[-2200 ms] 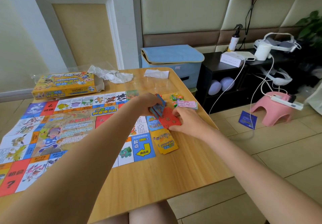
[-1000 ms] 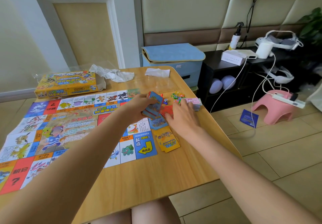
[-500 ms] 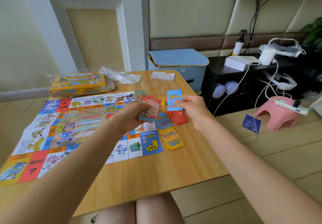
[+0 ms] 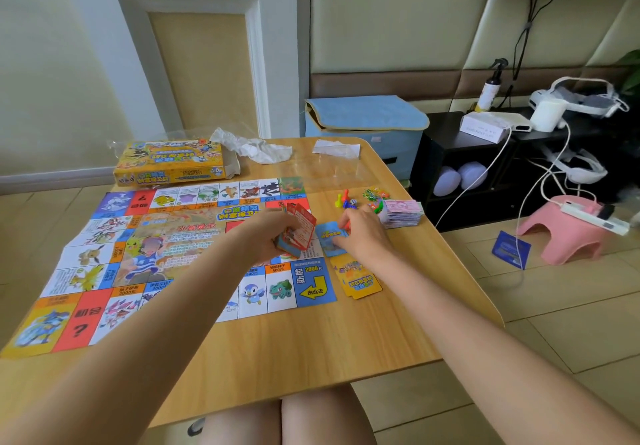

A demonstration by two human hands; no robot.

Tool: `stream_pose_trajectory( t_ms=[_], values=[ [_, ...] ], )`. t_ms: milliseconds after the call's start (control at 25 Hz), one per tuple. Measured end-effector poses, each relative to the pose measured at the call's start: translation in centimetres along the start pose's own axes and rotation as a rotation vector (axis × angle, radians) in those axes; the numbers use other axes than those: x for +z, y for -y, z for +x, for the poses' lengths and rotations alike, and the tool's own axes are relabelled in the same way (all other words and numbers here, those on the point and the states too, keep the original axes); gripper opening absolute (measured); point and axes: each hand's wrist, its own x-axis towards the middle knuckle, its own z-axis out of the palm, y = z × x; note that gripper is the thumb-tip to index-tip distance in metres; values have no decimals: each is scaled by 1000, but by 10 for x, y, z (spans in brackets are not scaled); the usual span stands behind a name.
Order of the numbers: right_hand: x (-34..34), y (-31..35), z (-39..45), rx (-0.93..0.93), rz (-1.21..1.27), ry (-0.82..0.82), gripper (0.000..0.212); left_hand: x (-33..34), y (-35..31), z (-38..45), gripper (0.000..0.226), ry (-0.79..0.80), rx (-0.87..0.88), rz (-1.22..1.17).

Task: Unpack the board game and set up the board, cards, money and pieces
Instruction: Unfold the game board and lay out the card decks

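The colourful game board (image 4: 145, 257) lies unfolded on the wooden table (image 4: 311, 347). My left hand (image 4: 268, 236) grips a fanned stack of red and blue cards (image 4: 299, 231) above the board's right edge. My right hand (image 4: 360, 233) rests its fingers on a blue card (image 4: 329, 236) lying on a small blue pile just right of the board. A yellow card pile (image 4: 358, 280) sits nearer to me. The pink money stack (image 4: 401, 214) and small plastic pieces (image 4: 344, 200) lie further right. The yellow game box (image 4: 173, 164) is at the back.
Crumpled white paper (image 4: 256, 148) and clear plastic wrap (image 4: 336, 148) lie at the table's far edge. Right of the table stand a blue storage box (image 4: 367, 129), a black shelf (image 4: 485, 153) with cables, and a pink stool (image 4: 564, 233) on the tiled floor.
My right hand, which held a blue card up in the air, has lowered it onto the blue pile beside the board. My left hand keeps holding the card stack.
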Motion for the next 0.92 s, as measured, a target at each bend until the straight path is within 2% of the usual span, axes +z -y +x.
stream_pose_trajectory(
  t_ms=[80,160,240,360,480,560,760,920],
  values=[
    [3,1,-2,-6,-27,6,16,-3,0,1,18,13,5,10],
    [2,3,-3,-21,-18,-73,11,-5,2,0,10,51,35,-22],
    [-5,7,-1,7,196,-121,23,-5,5,-1,10,94,86,-106],
    [-18,15,-5,80,595,75,32,-1,8,-2,9,134,148,-165],
    [-26,13,-9,142,759,97,23,4,4,-9,16,303,184,-244],
    [-30,8,-9,188,817,102,26,7,1,-11,20,369,197,-289],
    [-32,3,-7,232,887,151,35,15,3,-5,12,207,241,-226],
    [-42,2,-5,259,1019,13,17,18,3,-3,13,173,232,-282]
  ],
)
